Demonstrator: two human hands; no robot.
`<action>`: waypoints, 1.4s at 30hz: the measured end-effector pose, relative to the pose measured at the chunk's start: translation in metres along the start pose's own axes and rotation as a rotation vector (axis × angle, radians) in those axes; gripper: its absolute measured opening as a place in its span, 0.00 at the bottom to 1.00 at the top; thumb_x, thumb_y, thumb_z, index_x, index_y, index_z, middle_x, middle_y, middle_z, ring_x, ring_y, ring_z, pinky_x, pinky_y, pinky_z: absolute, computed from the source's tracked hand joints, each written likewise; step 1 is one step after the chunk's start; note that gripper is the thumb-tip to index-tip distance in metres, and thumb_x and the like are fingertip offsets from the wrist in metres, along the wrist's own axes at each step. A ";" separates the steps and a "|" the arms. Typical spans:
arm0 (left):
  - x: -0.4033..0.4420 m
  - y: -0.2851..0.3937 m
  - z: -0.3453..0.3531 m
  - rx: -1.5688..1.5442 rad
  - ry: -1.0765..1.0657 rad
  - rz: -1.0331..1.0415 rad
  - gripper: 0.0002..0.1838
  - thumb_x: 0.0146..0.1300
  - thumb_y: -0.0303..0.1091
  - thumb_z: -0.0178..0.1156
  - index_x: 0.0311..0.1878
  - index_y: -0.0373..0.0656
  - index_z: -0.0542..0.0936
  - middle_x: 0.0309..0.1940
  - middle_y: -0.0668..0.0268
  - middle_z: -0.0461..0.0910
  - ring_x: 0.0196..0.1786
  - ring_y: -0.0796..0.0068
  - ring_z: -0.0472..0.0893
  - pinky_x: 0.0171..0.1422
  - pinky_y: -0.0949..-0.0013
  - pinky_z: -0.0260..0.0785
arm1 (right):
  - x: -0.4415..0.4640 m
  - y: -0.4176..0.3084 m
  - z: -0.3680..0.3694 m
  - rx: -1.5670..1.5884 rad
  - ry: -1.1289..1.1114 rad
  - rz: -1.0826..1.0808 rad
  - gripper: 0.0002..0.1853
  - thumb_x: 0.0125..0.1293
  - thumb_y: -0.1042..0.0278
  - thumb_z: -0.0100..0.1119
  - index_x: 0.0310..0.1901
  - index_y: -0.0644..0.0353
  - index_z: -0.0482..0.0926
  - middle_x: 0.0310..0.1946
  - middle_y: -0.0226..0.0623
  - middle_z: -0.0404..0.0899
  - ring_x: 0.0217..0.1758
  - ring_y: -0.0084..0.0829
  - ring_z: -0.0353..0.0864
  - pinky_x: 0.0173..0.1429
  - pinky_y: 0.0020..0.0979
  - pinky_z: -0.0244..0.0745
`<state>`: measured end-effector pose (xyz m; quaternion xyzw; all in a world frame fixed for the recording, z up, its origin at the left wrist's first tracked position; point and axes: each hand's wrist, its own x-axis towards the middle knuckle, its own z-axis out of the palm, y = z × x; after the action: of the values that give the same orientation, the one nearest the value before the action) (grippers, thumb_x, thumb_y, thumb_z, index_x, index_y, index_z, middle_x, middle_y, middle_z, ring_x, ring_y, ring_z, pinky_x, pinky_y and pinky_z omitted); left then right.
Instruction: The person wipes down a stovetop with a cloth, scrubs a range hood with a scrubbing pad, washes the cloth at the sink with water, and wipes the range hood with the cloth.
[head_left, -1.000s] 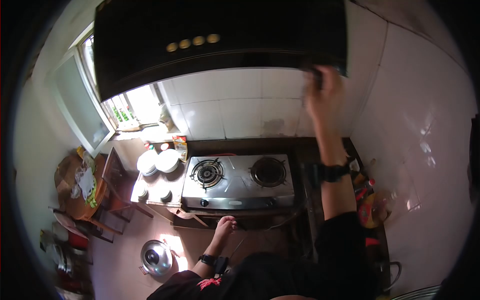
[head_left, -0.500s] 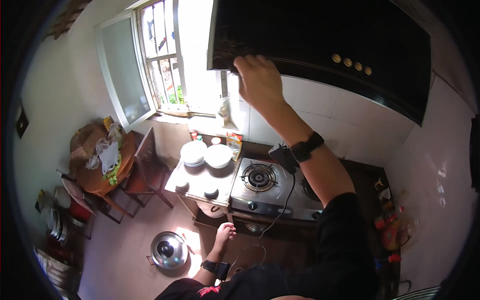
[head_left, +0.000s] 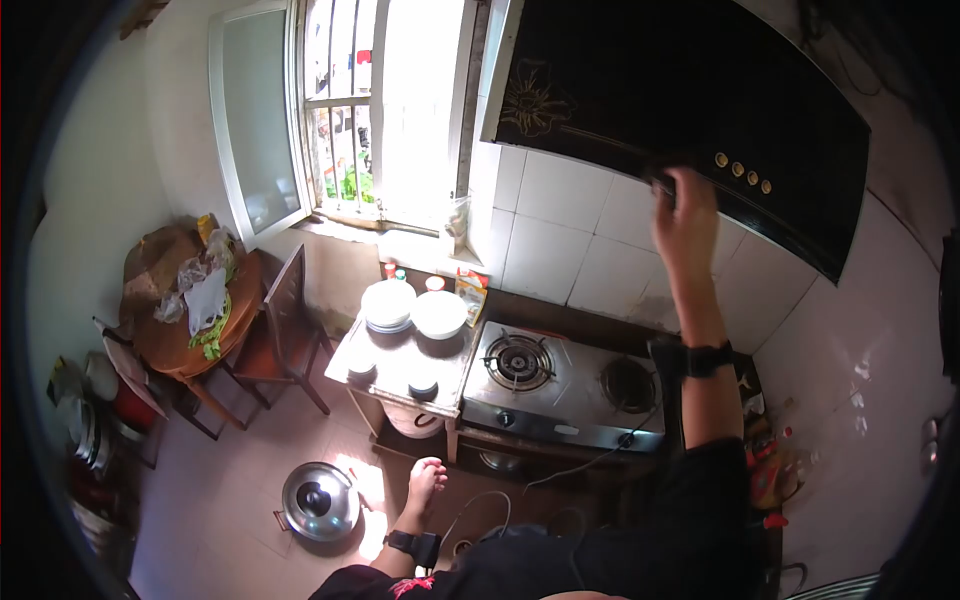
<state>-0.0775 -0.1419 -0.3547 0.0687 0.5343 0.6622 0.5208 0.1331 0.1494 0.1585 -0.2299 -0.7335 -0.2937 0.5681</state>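
Right hand (head_left: 688, 218): raised to the lower edge of the range hood (head_left: 690, 100); moved from the hood's left end towards its round buttons (head_left: 738, 170), so attention now appears mid-edge; grip blurred, cannot tell. Left hand (head_left: 427, 480): low, well apart, loosely curled, nothing visible inside. Gas stove (head_left: 572, 375): below right hand. Lidded pan (head_left: 340, 515): left of left hand.

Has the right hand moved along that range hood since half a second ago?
Yes. Against the range hood, the right hand has moved rightward, from the hood's left end to beside the four round buttons.
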 end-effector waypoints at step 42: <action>0.028 0.007 -0.021 -0.003 0.050 0.030 0.09 0.63 0.28 0.47 0.44 0.45 0.73 0.29 0.67 0.76 0.26 0.80 0.75 0.25 0.77 0.65 | 0.111 -0.125 0.096 0.194 -0.244 -0.189 0.14 0.57 0.71 0.64 0.43 0.61 0.71 0.35 0.46 0.77 0.41 0.44 0.80 0.46 0.40 0.77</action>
<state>-0.1085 -0.1330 -0.3710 0.0593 0.5449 0.6724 0.4974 -0.0454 0.1266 0.2274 -0.1381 -0.8403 -0.2437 0.4641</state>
